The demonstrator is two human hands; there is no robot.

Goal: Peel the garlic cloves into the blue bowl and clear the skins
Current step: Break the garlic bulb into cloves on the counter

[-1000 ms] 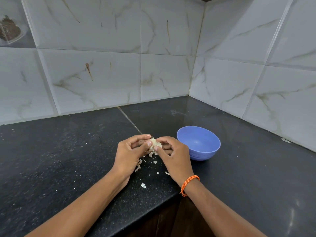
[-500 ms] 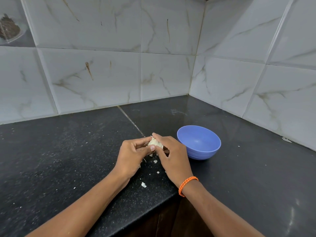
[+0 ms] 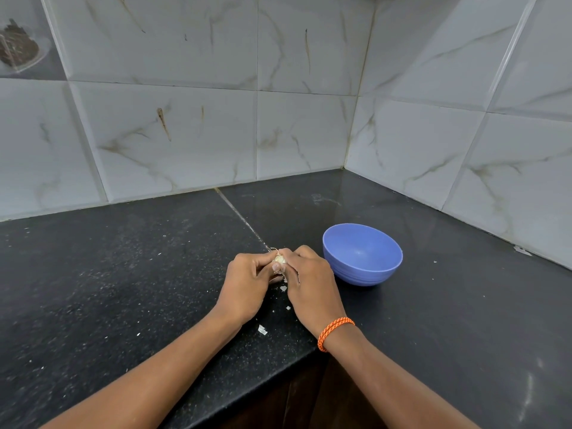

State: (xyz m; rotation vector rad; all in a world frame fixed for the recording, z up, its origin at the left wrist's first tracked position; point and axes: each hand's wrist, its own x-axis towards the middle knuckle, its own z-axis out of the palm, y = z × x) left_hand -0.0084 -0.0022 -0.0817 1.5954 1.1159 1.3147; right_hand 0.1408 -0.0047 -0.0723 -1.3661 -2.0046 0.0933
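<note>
Black speckled countertop [image 3: 123, 274], corner of a white marble-pattern tiled wall [image 3: 185, 128]. Both hands meet at the counter's near middle, knuckles up. Left hand [image 3: 247, 283] and right hand [image 3: 309, 283] have fingers curled inward and pressed tip to tip around the garlic [image 3: 279, 259], a small pale lump showing only in the gap between the two thumbs; a thin dry strand sticks up from it. Most of the garlic is hidden by fingers, so whether it is one clove or a cluster cannot be told. Left thumb lies across its near side.

Blue bowl [image 3: 362, 255] stands just right of the right hand, apart from it, interior appears bare. Skin scraps [image 3: 262, 329] lie scattered on the counter below and between the wrists. Orange braided band [image 3: 334, 331] on the right wrist.
</note>
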